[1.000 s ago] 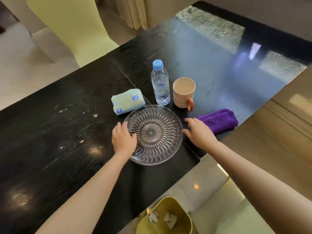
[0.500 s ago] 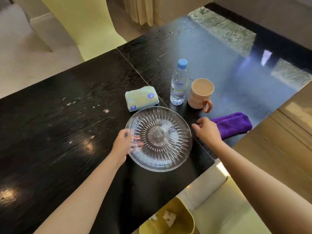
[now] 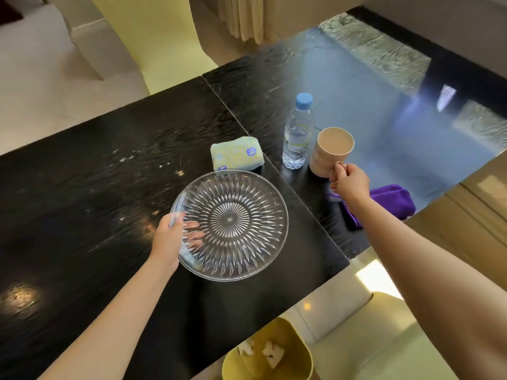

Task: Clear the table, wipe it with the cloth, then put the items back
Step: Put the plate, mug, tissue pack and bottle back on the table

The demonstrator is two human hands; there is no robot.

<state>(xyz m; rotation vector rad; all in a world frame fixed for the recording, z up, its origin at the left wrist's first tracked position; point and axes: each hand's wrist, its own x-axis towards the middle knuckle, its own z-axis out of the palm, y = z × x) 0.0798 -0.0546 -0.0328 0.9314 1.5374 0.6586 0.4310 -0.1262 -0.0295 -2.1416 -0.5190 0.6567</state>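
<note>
The left hand (image 3: pixel 167 242) is gripping the glass plate (image 3: pixel 230 223) by its rim, the right hand (image 3: pixel 349 182) is pinching the mug (image 3: pixel 330 154) handle beside it — lifting both level and slowly seems wise.

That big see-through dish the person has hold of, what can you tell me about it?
The round clear glass plate is cut with a sunburst of ribs spreading from a small centre knob out to a smooth rim. Nothing lies on it. The left hand grips its left edge, fingers showing through the glass from beneath. Its far edge overlaps the blue and yellow tissue pack, so it looks lifted off the black wooden table.
</note>
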